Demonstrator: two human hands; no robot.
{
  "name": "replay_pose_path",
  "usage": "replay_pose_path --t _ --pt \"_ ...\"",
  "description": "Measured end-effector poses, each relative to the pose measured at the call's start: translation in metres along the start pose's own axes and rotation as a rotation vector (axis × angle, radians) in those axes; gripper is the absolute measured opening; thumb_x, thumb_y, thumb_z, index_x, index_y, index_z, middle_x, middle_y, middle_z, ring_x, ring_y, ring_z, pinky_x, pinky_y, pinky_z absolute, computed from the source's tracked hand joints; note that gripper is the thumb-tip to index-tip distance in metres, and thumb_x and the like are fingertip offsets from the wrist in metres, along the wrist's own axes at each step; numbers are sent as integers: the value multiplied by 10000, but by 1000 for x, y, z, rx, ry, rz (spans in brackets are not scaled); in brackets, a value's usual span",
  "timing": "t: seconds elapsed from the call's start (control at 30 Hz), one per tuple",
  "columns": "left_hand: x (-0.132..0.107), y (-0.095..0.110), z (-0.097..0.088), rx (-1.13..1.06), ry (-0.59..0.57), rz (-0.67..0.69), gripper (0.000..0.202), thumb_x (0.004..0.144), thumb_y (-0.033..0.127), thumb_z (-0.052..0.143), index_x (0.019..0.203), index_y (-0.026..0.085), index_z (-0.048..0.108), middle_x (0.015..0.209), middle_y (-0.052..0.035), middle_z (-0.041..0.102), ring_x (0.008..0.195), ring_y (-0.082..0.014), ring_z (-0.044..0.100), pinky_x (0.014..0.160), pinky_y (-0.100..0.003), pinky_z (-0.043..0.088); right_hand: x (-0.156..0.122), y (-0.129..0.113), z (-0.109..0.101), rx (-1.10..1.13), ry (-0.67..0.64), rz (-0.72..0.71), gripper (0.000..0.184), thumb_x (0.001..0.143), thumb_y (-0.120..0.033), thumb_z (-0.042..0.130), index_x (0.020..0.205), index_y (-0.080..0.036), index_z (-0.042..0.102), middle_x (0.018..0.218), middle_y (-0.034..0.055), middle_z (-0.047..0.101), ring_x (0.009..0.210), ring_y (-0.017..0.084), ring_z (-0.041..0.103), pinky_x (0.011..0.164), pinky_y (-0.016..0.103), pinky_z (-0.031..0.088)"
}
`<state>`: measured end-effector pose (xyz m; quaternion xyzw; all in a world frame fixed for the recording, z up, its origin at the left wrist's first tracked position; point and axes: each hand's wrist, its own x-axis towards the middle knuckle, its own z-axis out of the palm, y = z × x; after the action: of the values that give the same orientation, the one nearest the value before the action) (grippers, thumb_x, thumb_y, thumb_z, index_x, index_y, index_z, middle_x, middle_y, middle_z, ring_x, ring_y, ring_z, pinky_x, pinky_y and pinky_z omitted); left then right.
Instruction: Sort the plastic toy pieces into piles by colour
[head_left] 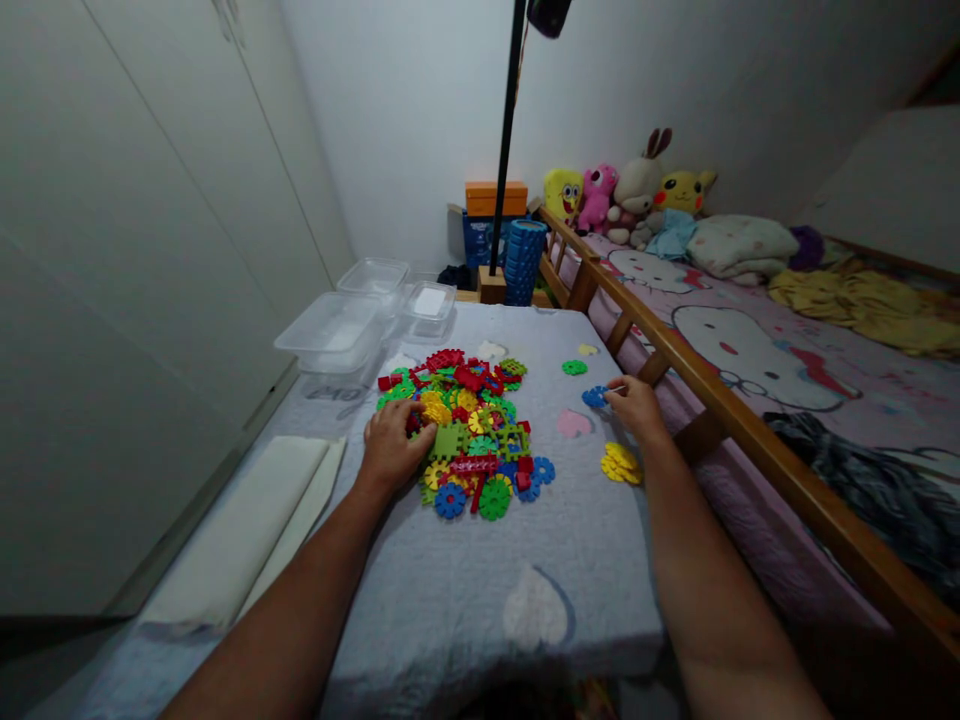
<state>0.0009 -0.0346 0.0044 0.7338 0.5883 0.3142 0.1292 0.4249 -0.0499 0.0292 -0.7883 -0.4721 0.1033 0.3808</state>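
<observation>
Blue flower disc (595, 397) is at R side of desk (420, 600), R hand (634, 405) touching its edge; can't tell if grip's pinching. Careless wrist could nudge nearby yellow stack (621, 463) off the side. L hand (395, 440) curls over mixed plastic pile (450, 441), grip unclear; dragging might scatter pcs.

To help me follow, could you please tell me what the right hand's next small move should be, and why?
The right hand should probably leave the blue piece at its fingertips in its own spot, since the green piece and yellow pieces lie separately, outside the mixed pile.
</observation>
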Motion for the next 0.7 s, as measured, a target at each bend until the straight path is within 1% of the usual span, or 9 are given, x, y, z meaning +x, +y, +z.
replay_pose_path --t 0.07,0.13,0.23,0.33,0.47,0.53,0.7 --pt "0 -1 0 -2 2 4 317 824 433 570 1049 224 650 1168 -92 683 1138 -295 614 1053 -478 443 -3 9 4 -9 18 18 83 680 -214 636 759 -192 651 673 23 653 643 187 601 615 281 436" --pt "0 -1 1 -3 5 7 315 821 427 572 1049 225 650 1160 -90 685 1138 -295 615 1051 -479 445 -5 13 10 -20 13 11 78 683 -226 631 751 -193 649 698 26 666 673 190 612 644 285 447" --pt "1 -2 0 -6 1 5 318 820 433 574 1055 231 645 1165 -87 685 1130 -293 615 1052 -483 444 -6 13 19 -51 -5 -28 97 700 -242 617 774 -194 657 752 24 694 724 186 624 701 283 461" --pt "1 -2 0 -9 -3 0 319 822 445 573 1057 238 640 1170 -84 683 1126 -289 614 1052 -477 444 -7 13 26 -142 -31 -79 115 717 -247 609 795 -194 676 793 31 701 782 193 624 770 296 473" --pt "1 -2 0 -12 -4 2 326 824 449 569 1054 231 642 1162 -88 681 1122 -289 615 1043 -473 449 -10 12 28 -288 21 -180 196 731 -237 629 887 -176 730 984 105 710 979 248 628 938 367 462" --pt "1 -2 0 -11 -1 6 323 825 446 565 1051 229 645 1161 -89 680 1117 -288 615 1039 -474 451 -11 11 28 -322 20 -215 236 742 -219 631 946 -178 740 1062 119 711 1059 261 624 988 381 445" --pt "1 -2 0 -11 -3 7 316 823 442 571 1045 232 648 1146 -83 684 1093 -281 613 1023 -467 458 -12 9 30 -340 -78 -233 231 753 -193 638 953 -205 753 1043 81 739 1026 231 645 970 334 454"
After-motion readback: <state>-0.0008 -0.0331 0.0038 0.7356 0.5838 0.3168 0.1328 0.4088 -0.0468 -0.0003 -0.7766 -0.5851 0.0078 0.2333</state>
